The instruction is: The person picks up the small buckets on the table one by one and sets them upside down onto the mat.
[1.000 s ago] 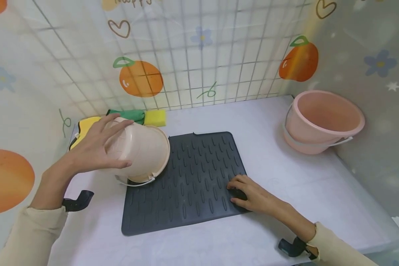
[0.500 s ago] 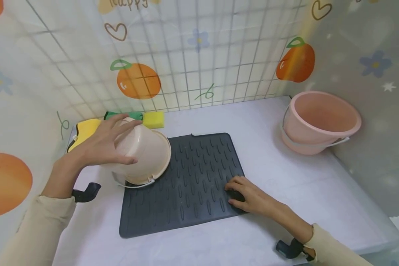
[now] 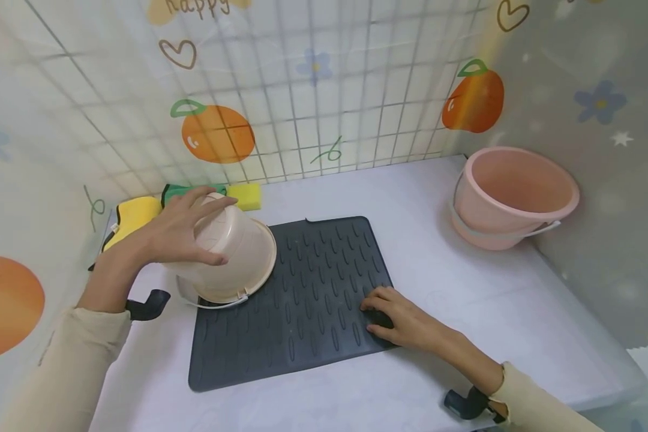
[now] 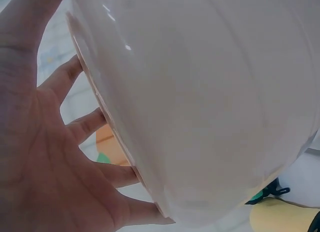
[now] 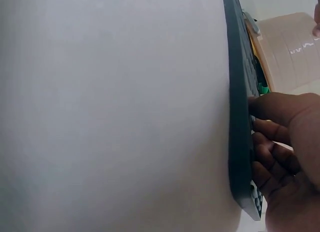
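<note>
Hand can pass over the table [image 3: 421, 198] between mat [image 3: 302, 288] and pink bucket [image 3: 483, 222], also along mat's near edge. Cream bucket [image 3: 243, 252] plus left hand [image 3: 178, 231] block mat's far-left corner, sponge [image 3: 245, 196] behind; right hand [image 3: 405, 321] takes the near-right corner.

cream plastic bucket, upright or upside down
Upside down: the cream bucket has its base under the left hand, rim facing the black textured mat.

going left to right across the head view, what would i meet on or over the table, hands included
Black-trimmed yellow cloth → left hand → cream bucket → dark mat → right hand → pink bucket.
</note>
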`<state>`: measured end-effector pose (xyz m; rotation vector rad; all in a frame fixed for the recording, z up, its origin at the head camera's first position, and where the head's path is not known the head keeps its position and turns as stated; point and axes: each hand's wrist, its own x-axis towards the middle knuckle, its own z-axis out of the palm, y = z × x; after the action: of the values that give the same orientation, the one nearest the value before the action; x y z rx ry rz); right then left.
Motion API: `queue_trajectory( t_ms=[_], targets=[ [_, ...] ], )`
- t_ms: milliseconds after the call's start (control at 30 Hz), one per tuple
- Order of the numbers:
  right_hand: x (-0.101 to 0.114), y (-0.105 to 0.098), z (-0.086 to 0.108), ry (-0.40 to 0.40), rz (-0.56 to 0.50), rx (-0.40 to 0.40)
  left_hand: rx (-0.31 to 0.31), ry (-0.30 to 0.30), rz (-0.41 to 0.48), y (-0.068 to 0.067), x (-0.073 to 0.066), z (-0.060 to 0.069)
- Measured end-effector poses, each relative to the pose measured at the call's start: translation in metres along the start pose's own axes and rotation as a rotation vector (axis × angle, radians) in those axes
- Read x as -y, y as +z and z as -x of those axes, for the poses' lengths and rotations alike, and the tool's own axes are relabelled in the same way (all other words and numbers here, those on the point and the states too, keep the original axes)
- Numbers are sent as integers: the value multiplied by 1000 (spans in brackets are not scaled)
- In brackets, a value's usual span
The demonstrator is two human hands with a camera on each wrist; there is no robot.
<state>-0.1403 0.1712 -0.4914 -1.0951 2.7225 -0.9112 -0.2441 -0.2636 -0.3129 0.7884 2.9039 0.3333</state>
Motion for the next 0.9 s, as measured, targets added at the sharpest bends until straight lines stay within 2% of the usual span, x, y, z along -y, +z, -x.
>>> queue_trajectory(
  t_ms=[400, 700, 900],
  targets=[
    [-1, 1, 0, 6, -6, 3, 64, 8, -15, 1, -4, -16],
    [1, 2, 0, 17, -5, 3, 96, -7, -28, 1, -6, -21],
    [1, 2, 1, 23, -8, 0, 129, -43, -27, 2, -9, -26]
  ],
)
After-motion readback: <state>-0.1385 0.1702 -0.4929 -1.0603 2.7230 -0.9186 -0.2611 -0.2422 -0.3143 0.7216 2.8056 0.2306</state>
